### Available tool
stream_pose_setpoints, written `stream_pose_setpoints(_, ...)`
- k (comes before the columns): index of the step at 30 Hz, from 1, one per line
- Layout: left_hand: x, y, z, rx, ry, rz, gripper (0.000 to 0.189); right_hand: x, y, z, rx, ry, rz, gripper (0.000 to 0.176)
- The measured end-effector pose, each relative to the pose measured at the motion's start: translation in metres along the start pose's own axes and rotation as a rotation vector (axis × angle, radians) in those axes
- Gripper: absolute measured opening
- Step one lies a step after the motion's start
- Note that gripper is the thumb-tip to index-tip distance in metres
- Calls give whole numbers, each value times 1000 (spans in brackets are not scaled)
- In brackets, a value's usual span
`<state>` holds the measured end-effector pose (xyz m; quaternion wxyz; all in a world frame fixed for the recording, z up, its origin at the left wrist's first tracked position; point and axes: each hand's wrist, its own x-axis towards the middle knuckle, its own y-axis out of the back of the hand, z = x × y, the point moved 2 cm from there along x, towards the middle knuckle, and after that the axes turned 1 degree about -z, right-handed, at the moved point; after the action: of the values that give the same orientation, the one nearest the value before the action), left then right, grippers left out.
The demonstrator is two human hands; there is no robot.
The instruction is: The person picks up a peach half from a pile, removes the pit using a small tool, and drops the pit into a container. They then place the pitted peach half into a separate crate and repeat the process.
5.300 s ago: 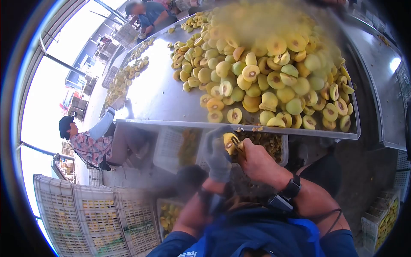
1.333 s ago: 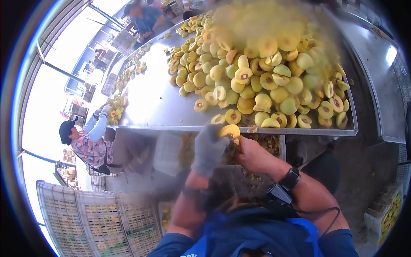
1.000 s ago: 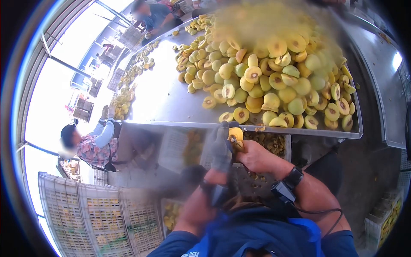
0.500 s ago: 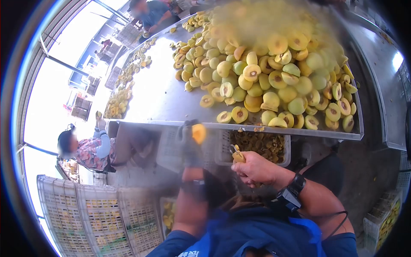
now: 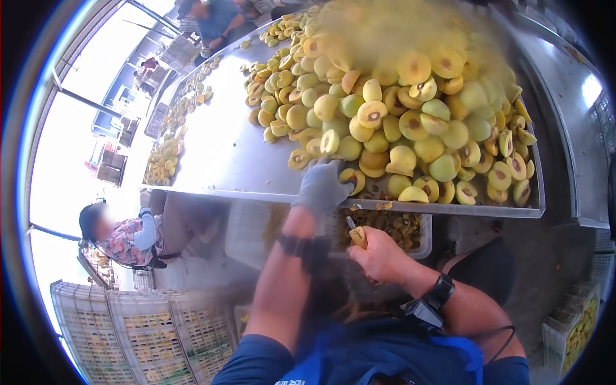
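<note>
My left hand (image 5: 321, 185), in a grey glove, reaches over the near edge of the metal table (image 5: 244, 154). Its fingers curl down over a peach half that they mostly hide, and the thumb side touches another peach half (image 5: 350, 182). Bare and closed, my right hand (image 5: 384, 254) grips a small pitting knife (image 5: 357, 237) with a yellowish handle and a short metal tip pointing up. A big pile of yellow-green peach halves (image 5: 391, 122), many with pits showing, covers the table's right part. Beneath the edge sits a crate of brown scraps (image 5: 420, 240).
A person in a flowered top (image 5: 125, 240) sits at the left, and another person (image 5: 218, 22) works at the far side. White crates (image 5: 135, 327) stand at lower left, with a fruit crate (image 5: 571, 330) at lower right. A second metal surface (image 5: 571, 96) lies to the right.
My left hand has moved up and right from in front of the table onto the fruit at its edge. The orange peach piece it held is gone from view. My right hand keeps the knife.
</note>
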<state>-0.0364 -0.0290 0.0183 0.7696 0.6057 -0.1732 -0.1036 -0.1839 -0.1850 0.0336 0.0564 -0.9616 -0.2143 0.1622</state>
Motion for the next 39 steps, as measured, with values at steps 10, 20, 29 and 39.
stream_pose_setpoints(10,-31,42,39,-664,288,111,33,11,24,-2,-256,97,354,24)
stream_pose_setpoints(20,-82,37,79,-796,308,336,19,-6,21,-5,-371,205,333,26)
stream_pose_setpoints(29,-97,52,89,-669,353,423,25,-13,17,-11,-648,301,365,25)
stream_pose_setpoints(39,-95,61,94,-813,426,278,25,-13,17,-23,-185,206,51,26)
